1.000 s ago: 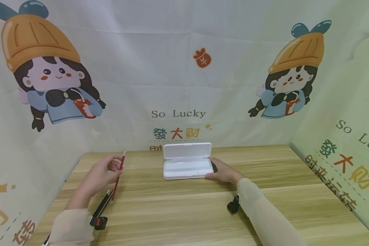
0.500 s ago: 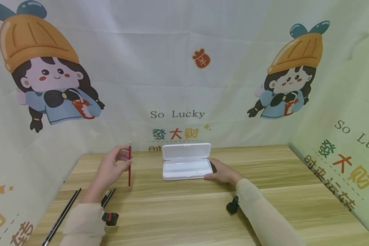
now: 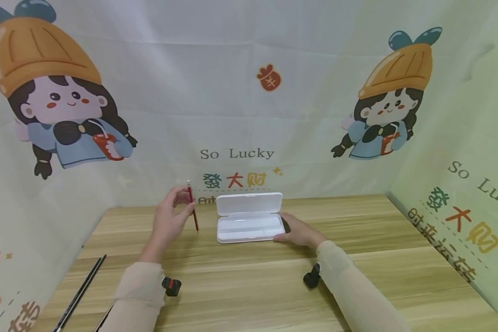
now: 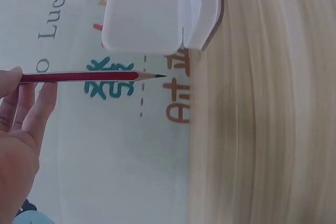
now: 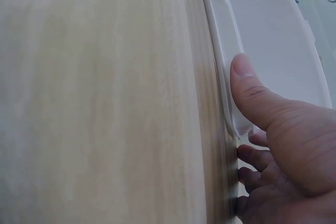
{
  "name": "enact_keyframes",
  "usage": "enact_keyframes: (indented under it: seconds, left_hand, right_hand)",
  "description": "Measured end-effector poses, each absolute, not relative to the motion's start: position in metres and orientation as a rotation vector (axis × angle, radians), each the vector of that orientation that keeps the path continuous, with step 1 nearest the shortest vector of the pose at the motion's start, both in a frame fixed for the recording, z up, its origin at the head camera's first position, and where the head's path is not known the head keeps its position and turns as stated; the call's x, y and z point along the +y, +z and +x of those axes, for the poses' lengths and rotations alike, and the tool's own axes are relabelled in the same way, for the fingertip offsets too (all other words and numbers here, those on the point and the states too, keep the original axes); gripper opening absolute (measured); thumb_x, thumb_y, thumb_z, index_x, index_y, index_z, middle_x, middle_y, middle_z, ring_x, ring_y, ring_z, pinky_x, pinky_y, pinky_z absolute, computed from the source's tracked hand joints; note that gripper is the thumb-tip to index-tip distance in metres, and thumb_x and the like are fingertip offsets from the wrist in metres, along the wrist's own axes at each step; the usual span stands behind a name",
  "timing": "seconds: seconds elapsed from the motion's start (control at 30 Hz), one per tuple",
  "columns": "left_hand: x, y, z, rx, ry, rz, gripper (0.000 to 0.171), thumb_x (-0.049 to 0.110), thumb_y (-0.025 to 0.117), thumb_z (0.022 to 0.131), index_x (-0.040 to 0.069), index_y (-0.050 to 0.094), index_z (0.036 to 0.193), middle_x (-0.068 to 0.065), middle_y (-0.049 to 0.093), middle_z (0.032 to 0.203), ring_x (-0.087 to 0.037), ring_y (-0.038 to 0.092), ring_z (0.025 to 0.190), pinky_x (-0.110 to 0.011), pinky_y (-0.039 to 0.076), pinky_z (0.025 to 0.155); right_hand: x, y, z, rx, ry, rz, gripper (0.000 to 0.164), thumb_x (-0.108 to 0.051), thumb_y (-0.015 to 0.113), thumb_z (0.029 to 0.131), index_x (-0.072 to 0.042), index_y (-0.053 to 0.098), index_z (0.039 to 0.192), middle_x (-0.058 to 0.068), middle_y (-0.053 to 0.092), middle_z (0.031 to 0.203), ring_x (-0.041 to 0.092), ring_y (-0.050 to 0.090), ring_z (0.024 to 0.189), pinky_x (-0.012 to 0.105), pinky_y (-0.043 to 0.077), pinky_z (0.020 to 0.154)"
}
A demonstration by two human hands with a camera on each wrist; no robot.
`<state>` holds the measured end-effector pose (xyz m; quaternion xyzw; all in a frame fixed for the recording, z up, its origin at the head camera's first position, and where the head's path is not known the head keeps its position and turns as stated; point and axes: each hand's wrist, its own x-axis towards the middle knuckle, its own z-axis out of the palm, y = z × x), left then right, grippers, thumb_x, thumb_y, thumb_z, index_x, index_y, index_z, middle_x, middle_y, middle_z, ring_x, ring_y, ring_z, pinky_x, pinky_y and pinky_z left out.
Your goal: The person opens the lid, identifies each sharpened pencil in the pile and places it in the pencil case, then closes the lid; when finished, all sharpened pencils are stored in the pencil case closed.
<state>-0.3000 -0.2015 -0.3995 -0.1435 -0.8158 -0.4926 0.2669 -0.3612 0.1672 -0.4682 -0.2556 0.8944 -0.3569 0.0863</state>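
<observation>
My left hand (image 3: 169, 220) pinches a red pencil (image 3: 195, 216) above the table, left of a white pencil case (image 3: 249, 240). In the left wrist view, the sharpened tip of the pencil (image 4: 86, 76) points toward the table and its upper end is hidden by the thumb. The case stands with its lid (image 3: 250, 204) raised, and its tray looks bare. At the case's right end, my right hand (image 3: 300, 230) grips it. The right wrist view has the thumb (image 5: 252, 90) on the front edge and the other fingers bent around the end, partly hidden.
Slim black pencils or sticks (image 3: 80, 293) lie at the table's left side. Another thin dark stick (image 3: 105, 316) shows beside the left sleeve. A patterned cloth (image 3: 240, 115) hangs behind the wooden table (image 3: 249, 295). Small black devices sit at both wrists.
My left hand has carried the red pencil right and away from me, toward the case. The black sticks at left have come out from behind the arm. My right hand stays on the case.
</observation>
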Motion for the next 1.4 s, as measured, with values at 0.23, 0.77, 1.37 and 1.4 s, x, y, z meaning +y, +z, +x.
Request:
enact_keyframes:
  seconds: [0.23,0.77,1.37,1.4]
  left_hand:
    - [-0.182,-0.408,-0.313,-2.153,-1.374,-0.405,0.035,-0.008,0.070,0.090,-0.002,0.057,0.122,-0.023,0.067,0.106,-0.032,0.065,0.097,-0.052,0.049,0.102]
    - [-0.155,-0.417,-0.333,-2.148,-1.446,-0.353,0.033,-0.006,0.070,0.091,0.000,0.058,0.121,-0.019,0.068,0.107,-0.029,0.066,0.098,-0.033,0.059,0.084]
    - [-0.149,-0.430,-0.342,-2.233,-1.329,-0.473,0.036,-0.008,0.071,0.089,-0.003,0.061,0.123,-0.018,0.069,0.103,-0.032,0.067,0.098,-0.045,0.057,0.088]
    - [-0.147,-0.430,-0.343,-2.247,-1.318,-0.482,0.036,-0.008,0.071,0.089,-0.002,0.061,0.123,-0.018,0.069,0.103,-0.031,0.067,0.098,-0.045,0.057,0.087]
  right_hand:
    - [0.166,-0.468,-0.360,2.665,-1.076,-0.763,0.077,-0.022,0.077,0.092,0.001,0.037,0.153,0.023,0.039,0.156,0.041,0.031,0.147,0.055,0.020,0.121]
    - [0.166,-0.466,-0.360,2.684,-1.046,-0.754,0.079,-0.024,0.078,0.091,0.001,0.037,0.153,0.023,0.038,0.157,0.041,0.030,0.147,0.055,0.020,0.122]
    - [0.166,-0.472,-0.364,2.687,-1.062,-0.747,0.081,-0.027,0.078,0.091,0.000,0.036,0.155,0.023,0.036,0.158,0.040,0.029,0.148,0.055,0.020,0.122]
    - [0.167,-0.472,-0.364,2.687,-1.061,-0.746,0.082,-0.027,0.078,0.091,0.000,0.035,0.155,0.023,0.036,0.158,0.041,0.029,0.148,0.055,0.020,0.122]
